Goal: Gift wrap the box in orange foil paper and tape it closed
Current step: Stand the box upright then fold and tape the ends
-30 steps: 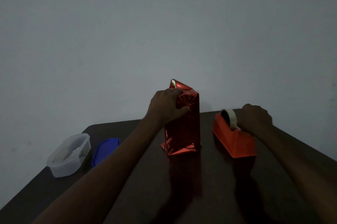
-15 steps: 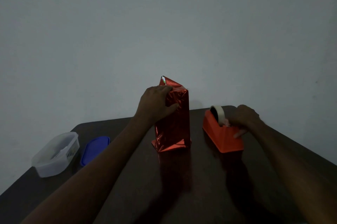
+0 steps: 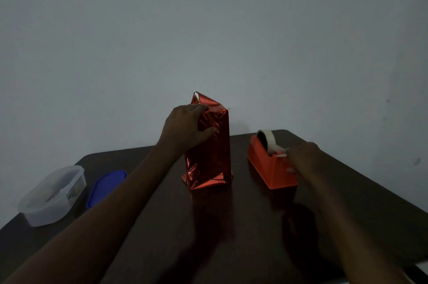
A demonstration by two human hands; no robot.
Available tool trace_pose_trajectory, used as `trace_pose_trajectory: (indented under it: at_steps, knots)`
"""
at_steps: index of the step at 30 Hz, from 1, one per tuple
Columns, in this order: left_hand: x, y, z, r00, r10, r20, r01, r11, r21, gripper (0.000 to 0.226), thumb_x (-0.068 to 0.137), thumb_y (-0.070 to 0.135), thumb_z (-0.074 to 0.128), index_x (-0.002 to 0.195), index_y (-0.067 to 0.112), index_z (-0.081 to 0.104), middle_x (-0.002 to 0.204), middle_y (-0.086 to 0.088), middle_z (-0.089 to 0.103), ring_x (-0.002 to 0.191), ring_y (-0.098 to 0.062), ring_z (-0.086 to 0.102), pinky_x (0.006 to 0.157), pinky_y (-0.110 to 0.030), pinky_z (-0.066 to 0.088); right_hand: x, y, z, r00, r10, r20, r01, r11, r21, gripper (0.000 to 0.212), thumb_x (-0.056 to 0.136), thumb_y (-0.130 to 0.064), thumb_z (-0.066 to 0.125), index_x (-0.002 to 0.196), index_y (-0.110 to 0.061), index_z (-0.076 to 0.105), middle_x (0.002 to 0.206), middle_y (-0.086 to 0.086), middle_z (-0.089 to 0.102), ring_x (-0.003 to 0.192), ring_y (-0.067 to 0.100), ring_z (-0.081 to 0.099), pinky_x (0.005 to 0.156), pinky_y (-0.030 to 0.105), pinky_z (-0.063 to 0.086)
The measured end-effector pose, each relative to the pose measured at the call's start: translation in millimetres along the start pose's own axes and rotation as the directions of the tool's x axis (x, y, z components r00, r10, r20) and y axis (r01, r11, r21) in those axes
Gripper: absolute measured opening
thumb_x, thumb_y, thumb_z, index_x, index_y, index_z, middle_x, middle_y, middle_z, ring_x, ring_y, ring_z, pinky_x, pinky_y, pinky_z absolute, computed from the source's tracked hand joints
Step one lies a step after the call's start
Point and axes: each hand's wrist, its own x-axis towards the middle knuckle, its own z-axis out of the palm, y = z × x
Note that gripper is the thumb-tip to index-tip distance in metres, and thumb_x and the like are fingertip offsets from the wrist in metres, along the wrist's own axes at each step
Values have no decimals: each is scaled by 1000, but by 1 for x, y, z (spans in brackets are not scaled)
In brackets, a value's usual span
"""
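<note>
Wrapped box [image 3: 209, 144] upright, long axis vertical; left hand [image 3: 185, 129] grips folded top. Tape dispenser [image 3: 271, 161] right of box; right hand [image 3: 301, 158] pinches tape end, nearer.

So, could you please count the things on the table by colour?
Orange: 2, the wrapped box and the tape dispenser
Blue: 1, the lid
Clear: 1, the plastic tub
Total: 4
</note>
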Motion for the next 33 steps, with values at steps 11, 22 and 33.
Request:
trace_pose_trajectory:
  at_steps: [11,22,33]
  knots:
    - [-1,1,-2,1000,3,6,-3,1000,5,70,79,61,63,134,18,56,127,-4,65,113,-25,62,99,-40,46,-8,37,17,972,234,-34,-184,839,511,9,89,-9,68,84,-4,63,75,11,63,60,18,63,62,31,57]
    - [-3,3,-5,1000,15,-3,-15,1000,-17,68,80,56,68,134,16,56,127,-5,65,110,-25,63,98,-40,47,-19,41,25,912,407,61,-357,709,608,11,90,-9,67,83,-3,61,77,9,61,62,15,58,57,28,52]
    - [-2,6,-5,1000,-16,4,16,1000,-15,71,78,61,62,134,19,55,128,-3,64,113,-21,61,99,-38,47,-20,-35,23,990,-70,119,6,883,470,9,87,-9,70,79,-6,66,61,7,59,48,15,47,42,23,43]
